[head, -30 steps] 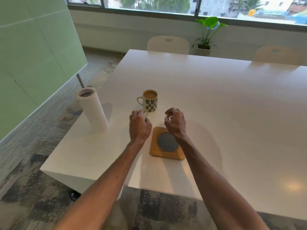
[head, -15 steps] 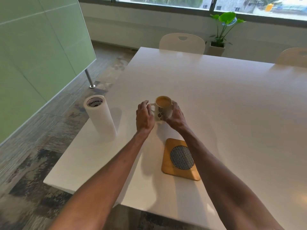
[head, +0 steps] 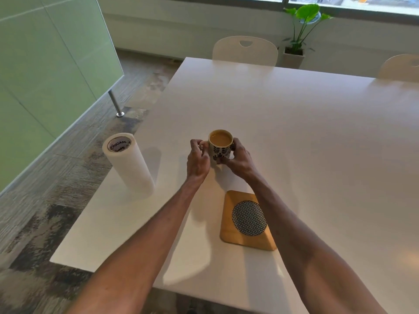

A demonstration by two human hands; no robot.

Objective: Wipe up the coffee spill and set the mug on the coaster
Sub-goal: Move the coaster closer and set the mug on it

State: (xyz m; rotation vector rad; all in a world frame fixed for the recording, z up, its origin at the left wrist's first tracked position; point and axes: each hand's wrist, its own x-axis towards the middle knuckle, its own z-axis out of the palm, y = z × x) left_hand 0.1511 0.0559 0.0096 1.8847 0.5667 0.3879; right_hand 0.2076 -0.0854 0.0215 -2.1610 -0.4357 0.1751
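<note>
Two bare forearms reaching in from the bottom edge, over the near corner of the white table (head: 317, 132). Wooden coaster (head: 231, 225) lying flat just between the arms, dark woven disc in its middle, right forearm crossing over its far right corner. Nothing sitting on it.

Further out, mug (head: 221, 147) with a dark leaf pattern, upright on the table, full of milky coffee almost to the rim. Well short of the coaster, not touching it. Left hand (head: 197, 158) at the handle side, fingers (head: 195, 144) curled in around the handle, though hard to say how firmly. Right hand (head: 240, 157) cupping the opposite wall, fingers wrapped round the far side, thumb low across the front near the base. Can't tell if the mug is lifted or just resting; base hidden behind the hands. No obvious spill visible on the surface around it.

Off to the left, paper towel roll (head: 129, 164) standing on end near the table's left edge, printed label in the core, clear of both hands.

Way back: two pale chairs (head: 244, 52) tucked against the far side, potted plant (head: 299, 32) by the window, green partition (head: 45, 64) on the left over patchy carpet.
</note>
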